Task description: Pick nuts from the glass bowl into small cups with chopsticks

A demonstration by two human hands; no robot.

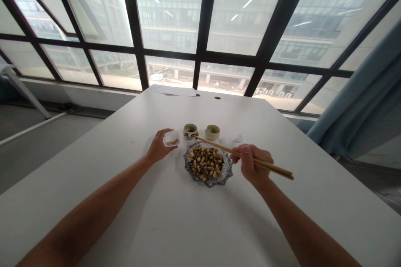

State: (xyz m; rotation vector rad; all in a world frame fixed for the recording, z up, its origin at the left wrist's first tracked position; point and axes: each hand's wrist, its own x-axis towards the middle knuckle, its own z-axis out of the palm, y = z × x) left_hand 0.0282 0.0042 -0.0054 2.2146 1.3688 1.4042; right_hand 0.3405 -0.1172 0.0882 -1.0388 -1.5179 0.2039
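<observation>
My left hand [159,147] grips a small white cup [171,138], tilted so that a few light brown pieces show inside it. In my right hand [253,161] is a pair of chopsticks [224,148], pointing left. Their tips reach over the far rim of a scalloped glass bowl [228,174] and pinch a small brown piece [196,134] beside a cup with dark lettering [190,131]. Peanuts and dark striped seeds [206,162] fill the glass bowl. To the right of the lettered cup stands a second pale green cup [212,132].
Partly behind my right hand lies a small white object [238,138]. The white table [150,225] stretches toward the windows, with paper sheets [172,91] and two round holes near its far edge. A blue curtain [363,91] hangs at the right.
</observation>
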